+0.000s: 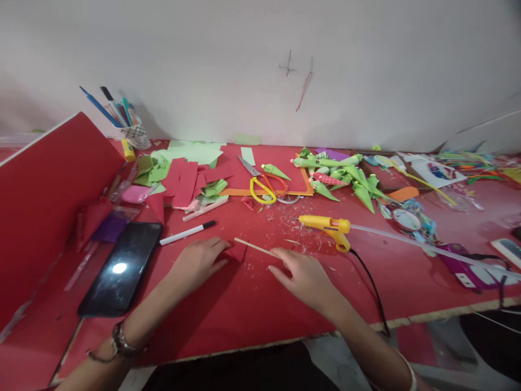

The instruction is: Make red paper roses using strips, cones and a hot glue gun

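Observation:
My left hand (202,263) is closed on a small folded piece of red paper (236,252), which blends into the red table top. A thin wooden stick (254,246) runs from above that paper to the fingertips of my right hand (303,274). Those fingers hold the stick at its near end, while the thumb sits lower and apart from it. Right of my right hand lies a yellow glue gun (325,223) with a long clear glue stick in its back. A white marker with a black cap (187,233) is just beyond my left hand.
A black phone (122,266) lies at the left, beside a raised red board (52,217). Farther back are red paper strips (185,182), scissors (262,184) and a heap of green paper cones (345,171). A pen cup (136,134) stands against the wall. The glue gun's black cable (372,288) hangs over the front edge.

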Demonstrator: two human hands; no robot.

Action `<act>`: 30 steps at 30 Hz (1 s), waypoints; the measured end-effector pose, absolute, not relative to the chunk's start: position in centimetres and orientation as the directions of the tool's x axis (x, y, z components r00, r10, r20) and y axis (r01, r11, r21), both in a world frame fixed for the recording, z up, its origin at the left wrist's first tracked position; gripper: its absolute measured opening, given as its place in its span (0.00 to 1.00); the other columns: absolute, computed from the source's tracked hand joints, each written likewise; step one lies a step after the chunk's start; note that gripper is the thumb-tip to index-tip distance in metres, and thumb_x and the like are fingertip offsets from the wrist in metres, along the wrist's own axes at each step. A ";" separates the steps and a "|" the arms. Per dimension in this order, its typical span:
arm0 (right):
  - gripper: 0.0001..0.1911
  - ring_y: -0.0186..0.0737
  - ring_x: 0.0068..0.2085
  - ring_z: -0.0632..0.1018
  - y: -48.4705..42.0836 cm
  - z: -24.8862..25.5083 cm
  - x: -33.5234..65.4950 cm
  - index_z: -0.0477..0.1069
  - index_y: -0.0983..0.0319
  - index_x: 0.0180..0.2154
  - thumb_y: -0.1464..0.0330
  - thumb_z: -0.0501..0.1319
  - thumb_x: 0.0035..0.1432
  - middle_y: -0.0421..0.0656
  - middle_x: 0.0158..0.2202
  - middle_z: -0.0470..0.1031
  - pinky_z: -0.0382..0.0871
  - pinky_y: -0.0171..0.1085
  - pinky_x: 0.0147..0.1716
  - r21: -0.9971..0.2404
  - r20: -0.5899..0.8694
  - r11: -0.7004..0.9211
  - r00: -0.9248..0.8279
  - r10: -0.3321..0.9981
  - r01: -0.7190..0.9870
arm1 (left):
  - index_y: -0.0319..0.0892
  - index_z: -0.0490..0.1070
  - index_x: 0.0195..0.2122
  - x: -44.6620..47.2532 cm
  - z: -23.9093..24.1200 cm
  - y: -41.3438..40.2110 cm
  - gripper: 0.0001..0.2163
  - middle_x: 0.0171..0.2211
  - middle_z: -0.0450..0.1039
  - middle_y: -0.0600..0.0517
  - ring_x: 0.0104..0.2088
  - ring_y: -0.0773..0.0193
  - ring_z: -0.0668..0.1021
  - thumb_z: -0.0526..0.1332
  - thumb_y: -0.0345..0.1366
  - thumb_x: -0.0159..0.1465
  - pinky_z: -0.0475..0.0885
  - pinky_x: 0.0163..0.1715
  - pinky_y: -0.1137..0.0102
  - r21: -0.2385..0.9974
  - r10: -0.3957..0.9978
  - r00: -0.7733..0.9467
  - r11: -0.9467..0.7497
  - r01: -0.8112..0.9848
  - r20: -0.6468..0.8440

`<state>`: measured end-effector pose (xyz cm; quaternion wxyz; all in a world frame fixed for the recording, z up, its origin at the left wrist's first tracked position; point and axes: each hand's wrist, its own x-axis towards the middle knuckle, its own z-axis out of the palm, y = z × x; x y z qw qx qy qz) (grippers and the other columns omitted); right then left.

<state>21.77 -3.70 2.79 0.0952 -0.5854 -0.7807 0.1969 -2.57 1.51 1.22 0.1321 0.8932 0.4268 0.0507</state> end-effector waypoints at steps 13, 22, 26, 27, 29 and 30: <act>0.13 0.36 0.33 0.68 -1.5 1.1 21.0 0.70 0.57 0.42 0.68 0.49 0.61 0.42 0.32 0.70 0.59 0.36 0.35 -0.302 0.196 0.552 -0.516 0.834 0.777 | 0.47 0.69 0.43 -2.0 0.8 4.7 0.16 0.38 0.66 0.52 0.36 0.67 0.71 0.55 0.23 0.57 0.65 0.37 0.73 0.620 0.660 0.747 -0.554 0.555 -0.079; 0.16 0.41 0.38 0.67 -1.6 -1.5 19.8 0.66 0.62 0.48 0.74 0.53 0.58 0.46 0.41 0.70 0.64 0.38 0.38 -0.085 0.190 0.620 -0.598 0.778 0.780 | 0.44 0.67 0.47 -1.5 1.2 4.7 0.18 0.40 0.66 0.49 0.38 0.64 0.71 0.50 0.22 0.59 0.67 0.38 0.69 0.481 0.670 0.740 -0.632 0.607 -0.054; 0.14 0.41 0.39 0.67 -2.0 -1.8 19.5 0.67 0.62 0.47 0.73 0.52 0.58 0.46 0.41 0.71 0.64 0.39 0.38 -0.090 0.209 0.589 -0.563 0.800 0.803 | 0.44 0.64 0.49 -1.4 1.5 3.2 0.16 0.44 0.65 0.47 0.43 0.59 0.69 0.52 0.27 0.60 0.66 0.42 0.64 0.358 0.657 0.751 -0.718 0.597 0.065; 0.14 0.41 0.39 0.67 -2.1 -1.8 19.5 0.67 0.62 0.46 0.73 0.52 0.58 0.47 0.41 0.71 0.65 0.39 0.38 -0.090 0.211 0.582 -0.556 0.804 0.808 | 0.45 0.65 0.48 -1.4 1.3 2.9 0.14 0.44 0.66 0.48 0.42 0.59 0.69 0.54 0.31 0.60 0.66 0.43 0.63 0.344 0.620 0.782 -0.748 0.567 0.061; 0.15 0.42 0.39 0.68 -2.2 -1.8 19.5 0.67 0.63 0.47 0.73 0.51 0.59 0.48 0.41 0.71 0.65 0.40 0.38 -0.094 0.209 0.572 -0.545 0.812 0.815 | 0.45 0.65 0.46 -1.3 0.9 2.3 0.13 0.45 0.66 0.49 0.42 0.58 0.70 0.57 0.37 0.59 0.66 0.42 0.62 0.331 0.562 0.826 -0.786 0.521 0.034; 0.15 0.42 0.39 0.68 -2.2 -1.8 19.6 0.67 0.63 0.47 0.73 0.51 0.59 0.48 0.41 0.71 0.65 0.40 0.38 -0.105 0.206 0.569 -0.541 0.815 0.816 | 0.44 0.65 0.46 -1.2 0.6 2.2 0.14 0.45 0.67 0.48 0.42 0.57 0.70 0.58 0.39 0.58 0.67 0.42 0.62 0.329 0.555 0.832 -0.790 0.517 0.026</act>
